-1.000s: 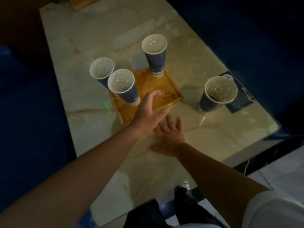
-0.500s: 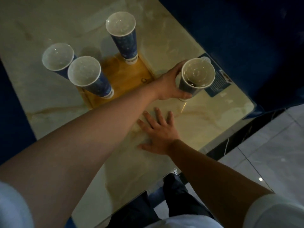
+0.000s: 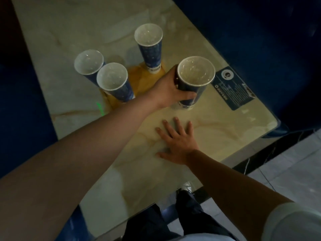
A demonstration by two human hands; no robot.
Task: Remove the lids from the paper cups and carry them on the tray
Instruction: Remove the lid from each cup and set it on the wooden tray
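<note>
My left hand [image 3: 171, 87] grips a blue paper cup [image 3: 192, 82] round its side, just right of the wooden tray [image 3: 139, 80]; I cannot tell whether its base touches the table. Three more blue cups are by the tray: one at its far edge [image 3: 151, 49], one at its near left [image 3: 115, 84], one further left [image 3: 89, 66]. All show clear lids on top. My right hand [image 3: 177, 141] rests flat on the marble table, fingers spread, below the held cup.
The marble table [image 3: 69, 32] runs away from me, with its near right corner at the lower right. A dark blue printed card [image 3: 234, 89] lies right of the held cup. Dark blue seating borders both sides. My legs and a tiled floor show below.
My left hand left the tray's near edge, reached right and took hold of the lone cup, then brought it nearer the tray. My right hand stayed flat on the table.
</note>
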